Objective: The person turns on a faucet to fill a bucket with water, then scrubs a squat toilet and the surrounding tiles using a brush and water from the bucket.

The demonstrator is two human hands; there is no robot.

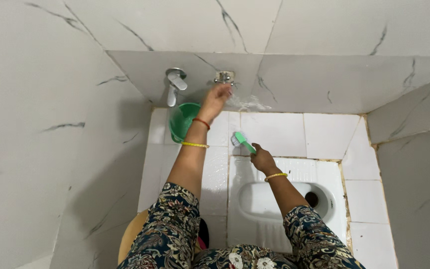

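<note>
My right hand (263, 160) is gripping a green scrub brush (240, 140), bristles down near the squat toilet (279, 199) rim. My left hand (216, 97) is closed around the wall tap (224, 77), water splashing below. A green bucket (182, 121) sits under the other tap (175, 84). White floor tiles (324, 134), marble-look walls.

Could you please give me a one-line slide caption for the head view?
Left hand at a wall tap, right hand holding a green brush above a white squat toilet, green bucket nearby.
</note>
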